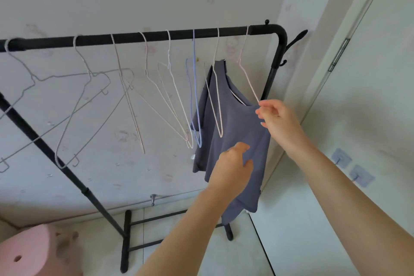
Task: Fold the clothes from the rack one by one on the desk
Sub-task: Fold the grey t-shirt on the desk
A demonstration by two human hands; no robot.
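Head view: we face the rack, and no desk shows.
Rack (143,37): black bar runs wall-side to a bent corner post at the right; we judge the open room lies toward us.
Grey top (233,123): the only garment hanging, on the pink hanger (247,78) nearest the corner post, so we work at the bar's right end.
Bare hangers (170,87): a row just left of the top, near enough to snag.
Right hand (277,116): fingers pinch the neckline by the hanger's arm, likely to slip it free.
Left hand (233,168): fingers loosely curled against the cloth's front, steadying it; a firm grip we cannot tell.
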